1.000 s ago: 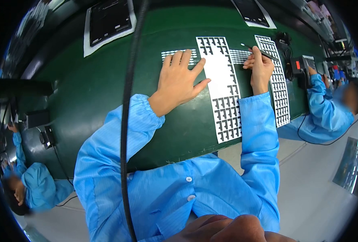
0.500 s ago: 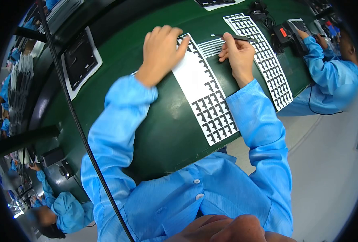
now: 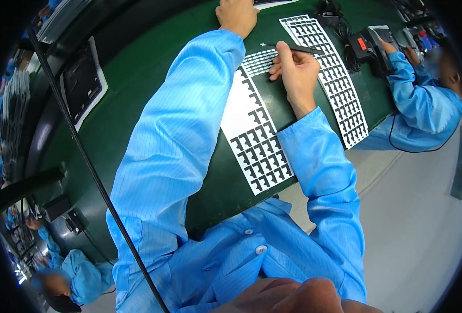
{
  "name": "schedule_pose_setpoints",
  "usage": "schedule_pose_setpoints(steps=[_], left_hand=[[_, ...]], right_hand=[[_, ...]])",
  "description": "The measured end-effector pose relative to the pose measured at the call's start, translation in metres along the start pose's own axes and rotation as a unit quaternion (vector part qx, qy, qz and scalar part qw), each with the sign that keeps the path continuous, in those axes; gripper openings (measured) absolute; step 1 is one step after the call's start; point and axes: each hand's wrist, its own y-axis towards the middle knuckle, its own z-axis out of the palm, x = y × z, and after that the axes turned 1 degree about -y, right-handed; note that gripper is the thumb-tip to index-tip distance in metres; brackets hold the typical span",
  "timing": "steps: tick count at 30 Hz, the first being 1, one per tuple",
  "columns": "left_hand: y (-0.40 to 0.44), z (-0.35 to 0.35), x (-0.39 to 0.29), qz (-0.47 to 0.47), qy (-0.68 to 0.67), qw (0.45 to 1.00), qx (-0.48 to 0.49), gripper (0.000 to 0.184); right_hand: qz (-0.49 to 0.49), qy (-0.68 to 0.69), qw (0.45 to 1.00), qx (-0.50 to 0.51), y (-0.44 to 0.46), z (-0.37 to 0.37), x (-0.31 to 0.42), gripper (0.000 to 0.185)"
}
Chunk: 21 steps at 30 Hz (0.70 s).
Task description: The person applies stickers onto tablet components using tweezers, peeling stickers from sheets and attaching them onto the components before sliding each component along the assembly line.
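My right hand (image 3: 297, 73) is closed round black tweezers (image 3: 304, 49), which point left. At their tip is a small pale piece (image 3: 263, 45). Beneath the tip lies a sheet of rows of small pale pieces (image 3: 258, 62). My left hand (image 3: 237, 16) is stretched to the far side of the table, beside a dark panel with a white edge (image 3: 276, 3); its fingers are mostly cut off by the frame. Under my left forearm is a partly bare white sheet of black angular stickers (image 3: 237, 112).
A fuller sticker sheet (image 3: 340, 86) lies to the right, overlapping another. Beyond it are a black device with a red label (image 3: 362, 43) and cables. Another dark panel (image 3: 82, 83) lies at left. A black cord (image 3: 93, 169) crosses the view. Co-workers in blue sit at both sides.
My left hand has left the top of the partly bare sticker sheet and reached away to the far panel. My right hand still holds the tweezers in nearly the same place.
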Motion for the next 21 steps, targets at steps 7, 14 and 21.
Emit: schedule_pose_setpoints(steps=[7, 14, 21], left_hand=[[-0.001, 0.026, 0.018, 0.125, 0.063, 0.987, -0.077, 0.013], [-0.006, 0.003, 0.002, 0.123, -0.033, 0.989, -0.072, 0.011], [0.007, 0.014, 0.001, 0.145, 0.145, 0.979, 0.003, 0.016]], right_hand=[[0.007, 0.011, 1.0, 0.005, -0.001, 0.0, -0.001, 0.031], [0.016, -0.002, 1.0, 0.007, 0.001, 0.0, 0.0, 0.028], [0.019, -0.001, 1.0, 0.006, 0.0, 0.001, 0.0, 0.028]])
